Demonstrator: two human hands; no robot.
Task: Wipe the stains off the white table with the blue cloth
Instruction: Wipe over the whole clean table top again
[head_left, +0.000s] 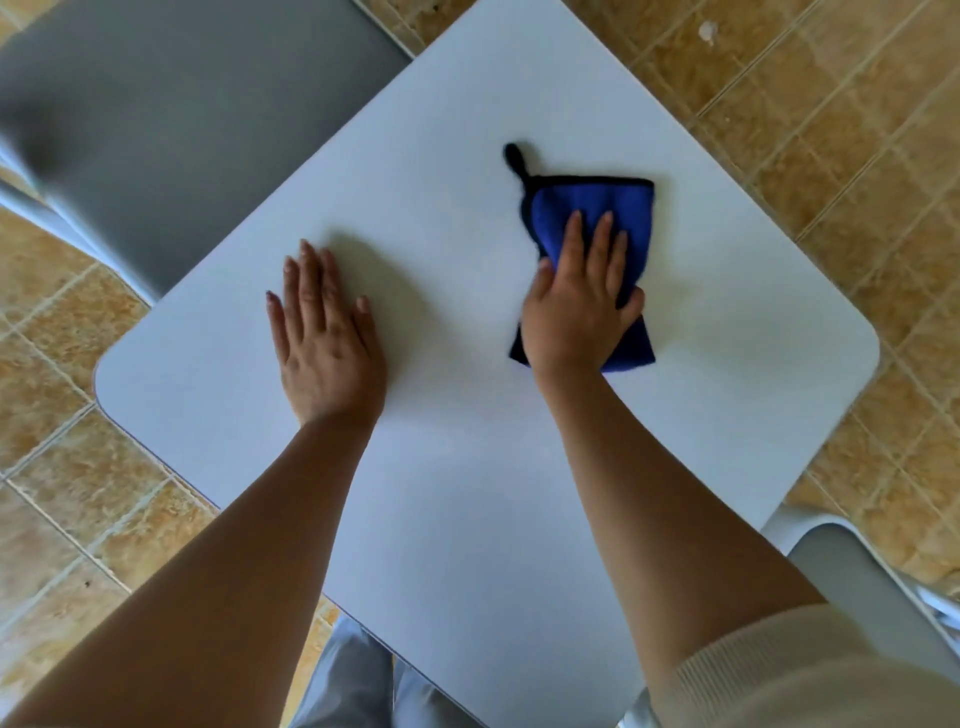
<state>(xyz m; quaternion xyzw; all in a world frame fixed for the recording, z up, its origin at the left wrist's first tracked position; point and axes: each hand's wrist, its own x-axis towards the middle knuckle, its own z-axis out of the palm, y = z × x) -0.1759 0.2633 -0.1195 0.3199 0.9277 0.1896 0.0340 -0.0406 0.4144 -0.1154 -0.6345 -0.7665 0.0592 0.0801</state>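
Observation:
A square white table (467, 493) with rounded corners fills the middle of the view, turned like a diamond. A folded blue cloth (587, 202) with dark trim and a small black loop lies right of centre on it. My right hand (576, 306) presses flat on the cloth, fingers spread over it and thumb at its left edge. My left hand (324, 332) rests flat on the bare tabletop left of centre, fingers together, holding nothing. I can make out no clear stains on the surface.
A grey chair seat (182, 119) stands past the table's upper-left edge. A white chair (852, 587) sits at the lower right. Tan floor tiles (831, 156) surround the table. My legs (363, 686) show below the near corner.

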